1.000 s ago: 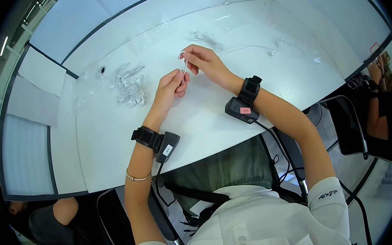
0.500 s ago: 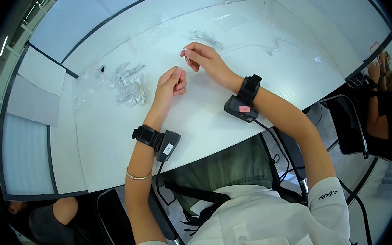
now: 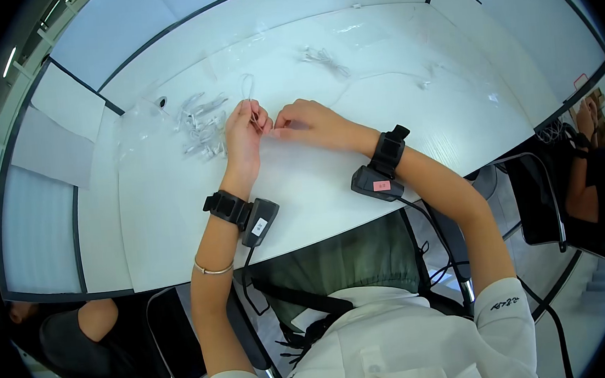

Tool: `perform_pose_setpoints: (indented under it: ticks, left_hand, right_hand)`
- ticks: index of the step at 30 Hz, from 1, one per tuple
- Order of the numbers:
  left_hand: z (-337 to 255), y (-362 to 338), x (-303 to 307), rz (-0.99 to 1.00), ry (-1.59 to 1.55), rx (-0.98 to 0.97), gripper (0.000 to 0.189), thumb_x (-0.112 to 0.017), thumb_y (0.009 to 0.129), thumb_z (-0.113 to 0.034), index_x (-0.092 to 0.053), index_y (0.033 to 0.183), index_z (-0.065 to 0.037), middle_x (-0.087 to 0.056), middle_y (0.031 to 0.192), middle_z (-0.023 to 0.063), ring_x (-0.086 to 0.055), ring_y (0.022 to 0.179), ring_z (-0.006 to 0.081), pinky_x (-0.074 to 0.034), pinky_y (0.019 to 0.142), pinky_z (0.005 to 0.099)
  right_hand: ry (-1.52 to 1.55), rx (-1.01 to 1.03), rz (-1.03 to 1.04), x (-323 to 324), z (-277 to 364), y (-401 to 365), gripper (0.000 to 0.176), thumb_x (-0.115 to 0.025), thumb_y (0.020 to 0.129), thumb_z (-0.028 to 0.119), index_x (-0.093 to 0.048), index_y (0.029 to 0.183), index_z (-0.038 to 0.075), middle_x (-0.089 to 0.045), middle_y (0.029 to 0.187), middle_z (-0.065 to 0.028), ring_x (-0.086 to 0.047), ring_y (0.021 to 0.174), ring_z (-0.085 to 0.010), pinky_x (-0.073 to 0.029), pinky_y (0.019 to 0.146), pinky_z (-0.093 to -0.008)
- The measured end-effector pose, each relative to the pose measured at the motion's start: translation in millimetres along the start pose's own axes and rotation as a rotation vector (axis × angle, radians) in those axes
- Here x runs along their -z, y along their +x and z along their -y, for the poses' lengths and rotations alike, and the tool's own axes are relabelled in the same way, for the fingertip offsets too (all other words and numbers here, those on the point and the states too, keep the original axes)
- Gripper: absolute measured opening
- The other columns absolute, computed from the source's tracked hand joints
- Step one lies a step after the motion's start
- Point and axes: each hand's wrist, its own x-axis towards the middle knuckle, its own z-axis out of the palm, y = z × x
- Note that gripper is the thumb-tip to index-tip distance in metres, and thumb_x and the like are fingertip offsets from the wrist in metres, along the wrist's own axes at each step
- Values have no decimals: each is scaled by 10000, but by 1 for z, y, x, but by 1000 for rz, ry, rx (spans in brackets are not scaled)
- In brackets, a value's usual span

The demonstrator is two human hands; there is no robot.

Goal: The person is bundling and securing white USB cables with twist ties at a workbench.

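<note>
A thin white cable (image 3: 247, 79) is closed in the fingers of my left hand (image 3: 246, 126). Part of it stands up in a loop beyond the fingertips. Close by on the right, my right hand (image 3: 315, 122) is slightly blurred, with thumb and forefinger together near the left fingers. Whatever lies in that pinch is too small to make out. Left of my hands lies a pile of white cables (image 3: 202, 129), some seemingly in clear wrapping. Behind my right hand rests a loose bundle of white cables (image 3: 324, 61).
A single thin cable with a small end piece (image 3: 424, 85) stretches across the right of the white table (image 3: 419, 137). Clear plastic film (image 3: 350, 27) lies along the back. Low partitions (image 3: 267, 7) enclose the table. People sit to the left and right, near black chairs.
My left hand has moved left and slightly up, and a cable loop now shows above it. My right hand has come down and turned sideways, its fingertips beside the left hand.
</note>
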Motion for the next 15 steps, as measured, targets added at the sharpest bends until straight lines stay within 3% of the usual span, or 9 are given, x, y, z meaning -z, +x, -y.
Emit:
perform_pose_setpoints:
  ticks: [4, 9, 15]
  left_hand:
    - [4, 2, 3, -22, -20, -10, 214, -385, 950, -212, -421, 784, -83, -398, 678, 4, -415, 654, 133, -370, 667, 256]
    - [6, 5, 6, -32, -50, -7, 231, -377, 957, -209, -446, 780, -80, -453, 686, 13, -462, 660, 135, -390, 664, 273]
    - [5, 5, 5, -65, 179, -20, 254, -375, 959, -218, -465, 775, -68, -468, 684, 11, -455, 657, 103, -384, 649, 248]
  right_hand:
    - [-38, 56, -18, -1, 4, -2, 268, -590, 824, 317, -580, 877, 55, -603, 855, -78, -523, 863, -237, -390, 806, -333]
    - [83, -5, -41, -2, 4, 0, 173, -603, 815, 197, -560, 858, 35, -599, 732, -83, -569, 678, -181, -456, 662, -297]
    - [51, -11, -75, -1, 18, -3, 100, -596, 810, 151, -572, 861, 68, -596, 752, -53, -544, 663, -167, -447, 638, -291]
